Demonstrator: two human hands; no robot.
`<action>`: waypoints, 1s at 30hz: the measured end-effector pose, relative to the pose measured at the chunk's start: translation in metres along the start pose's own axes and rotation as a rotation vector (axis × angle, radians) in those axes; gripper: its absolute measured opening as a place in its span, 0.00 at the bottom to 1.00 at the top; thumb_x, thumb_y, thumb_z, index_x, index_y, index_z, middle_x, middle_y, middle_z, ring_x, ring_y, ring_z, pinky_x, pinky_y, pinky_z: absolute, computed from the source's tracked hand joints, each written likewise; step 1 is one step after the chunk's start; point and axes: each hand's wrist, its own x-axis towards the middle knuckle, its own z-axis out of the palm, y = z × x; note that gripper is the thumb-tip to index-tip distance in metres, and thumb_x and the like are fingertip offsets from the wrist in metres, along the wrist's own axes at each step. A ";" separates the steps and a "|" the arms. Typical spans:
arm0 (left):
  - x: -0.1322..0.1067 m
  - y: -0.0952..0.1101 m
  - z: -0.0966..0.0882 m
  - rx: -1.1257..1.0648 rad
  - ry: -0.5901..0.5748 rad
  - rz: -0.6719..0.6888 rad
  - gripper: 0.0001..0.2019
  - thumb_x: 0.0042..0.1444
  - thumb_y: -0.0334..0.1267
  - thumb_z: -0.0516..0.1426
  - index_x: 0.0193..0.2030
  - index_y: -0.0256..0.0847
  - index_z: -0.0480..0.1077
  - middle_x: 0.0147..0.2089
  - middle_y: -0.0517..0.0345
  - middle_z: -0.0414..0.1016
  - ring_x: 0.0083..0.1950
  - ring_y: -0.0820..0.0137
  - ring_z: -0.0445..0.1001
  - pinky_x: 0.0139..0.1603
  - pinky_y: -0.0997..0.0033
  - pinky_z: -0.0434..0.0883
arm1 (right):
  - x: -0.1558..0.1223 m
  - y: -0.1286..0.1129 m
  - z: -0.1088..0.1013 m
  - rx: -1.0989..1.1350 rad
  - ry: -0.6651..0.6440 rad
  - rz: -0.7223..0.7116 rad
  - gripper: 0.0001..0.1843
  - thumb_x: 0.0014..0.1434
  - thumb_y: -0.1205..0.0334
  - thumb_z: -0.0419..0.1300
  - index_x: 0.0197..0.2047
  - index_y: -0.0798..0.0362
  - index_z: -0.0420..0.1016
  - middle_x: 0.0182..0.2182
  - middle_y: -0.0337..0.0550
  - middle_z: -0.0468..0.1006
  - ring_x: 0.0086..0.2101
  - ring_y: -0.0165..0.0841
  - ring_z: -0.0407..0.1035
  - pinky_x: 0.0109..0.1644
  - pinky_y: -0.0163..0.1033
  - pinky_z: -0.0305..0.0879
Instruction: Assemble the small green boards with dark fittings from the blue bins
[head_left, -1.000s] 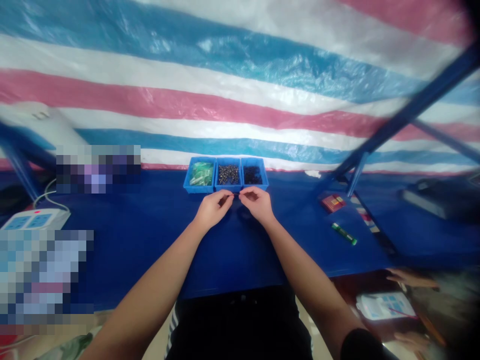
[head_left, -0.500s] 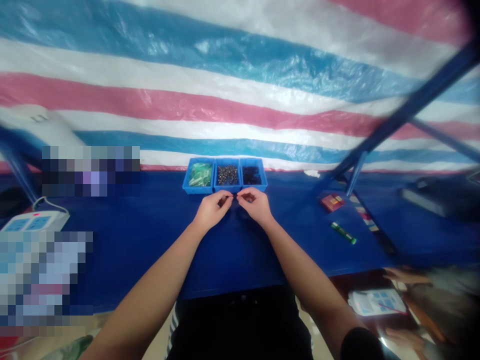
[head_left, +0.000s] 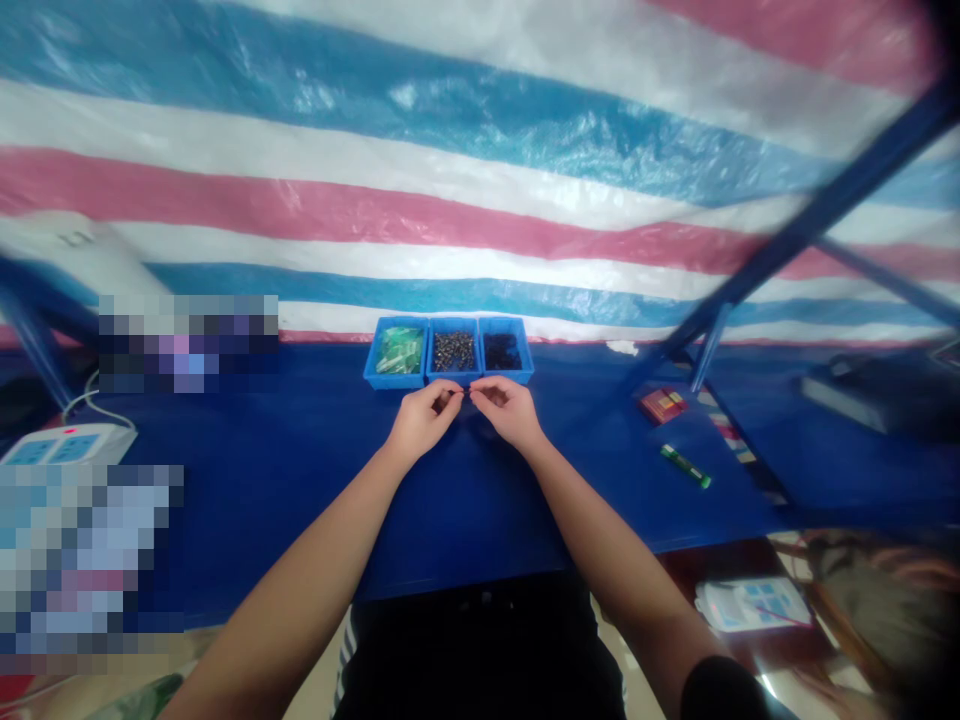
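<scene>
grip: left hand [head_left: 424,418] and right hand [head_left: 510,410] pinched tight on a tiny dark bit [head_left: 462,396], too small to tell | place: bit held just near the middle blue bin [head_left: 453,352] | why: bins sit close on the worktop [head_left: 262,500], easy to reach

i've got a blue-covered table [head_left: 255,520] with three blue bins [head_left: 448,352] along its far edge, a power strip [head_left: 67,445] left of them, and a small red box [head_left: 664,405] and green tube [head_left: 685,466] right of them.

From where I operated, it looked like a makeshift workshop: a striped tarp [head_left: 450,200] for a wall, a blue workbench [head_left: 247,520], parts bins [head_left: 450,378], and a power strip [head_left: 67,445].
</scene>
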 end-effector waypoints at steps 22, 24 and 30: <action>0.001 0.003 -0.003 -0.014 -0.069 -0.025 0.15 0.63 0.49 0.51 0.41 0.42 0.73 0.29 0.59 0.75 0.28 0.72 0.72 0.32 0.74 0.69 | -0.002 -0.002 0.001 -0.054 -0.009 -0.017 0.13 0.55 0.55 0.63 0.41 0.52 0.79 0.36 0.44 0.82 0.34 0.34 0.76 0.41 0.40 0.73; 0.001 0.004 -0.002 -0.033 -0.073 -0.032 0.14 0.62 0.49 0.52 0.43 0.42 0.73 0.30 0.60 0.76 0.28 0.72 0.73 0.33 0.73 0.70 | -0.001 -0.001 0.001 -0.055 -0.007 -0.011 0.12 0.55 0.55 0.63 0.41 0.52 0.79 0.35 0.44 0.82 0.34 0.34 0.76 0.41 0.40 0.73; 0.001 0.000 0.002 -0.031 -0.026 -0.004 0.14 0.61 0.48 0.54 0.45 0.43 0.73 0.30 0.60 0.75 0.29 0.72 0.73 0.34 0.72 0.70 | -0.001 -0.002 -0.001 -0.057 -0.002 -0.028 0.11 0.55 0.56 0.63 0.40 0.51 0.80 0.36 0.44 0.82 0.34 0.34 0.76 0.41 0.40 0.73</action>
